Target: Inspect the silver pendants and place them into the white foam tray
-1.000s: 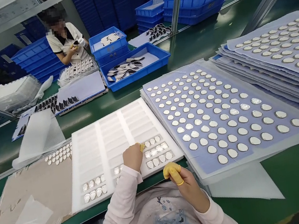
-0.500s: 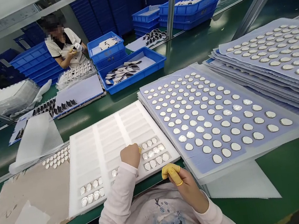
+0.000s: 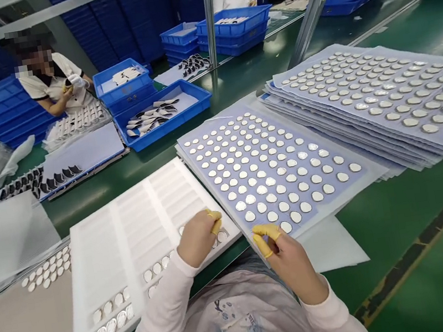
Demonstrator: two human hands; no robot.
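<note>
My left hand (image 3: 197, 239), with yellow finger cots, rests over the right end of a white foam tray (image 3: 132, 242) and hides most of the silvery oval pieces there. More of these pieces (image 3: 111, 318) sit in rows in the tray's near left corner. My right hand (image 3: 290, 264), also wearing yellow cots, is at the near edge of a blue sheet (image 3: 264, 170) set with rows of pale oval pieces. Its fingers are apart, and I see nothing between them. Whether my left hand holds a piece is hidden.
A stack of filled blue sheets (image 3: 379, 101) lies to the right. Loose pale pieces (image 3: 47, 275) lie on a beige sheet at left. Blue crates (image 3: 160, 114) hold dark-and-white parts across the green bench, and a co-worker (image 3: 50, 81) handles something beyond them.
The whole view has swung, shifting the scene left. My right hand has risen to the blue sheet's near edge. My left hand now covers the tray's right-hand pieces.
</note>
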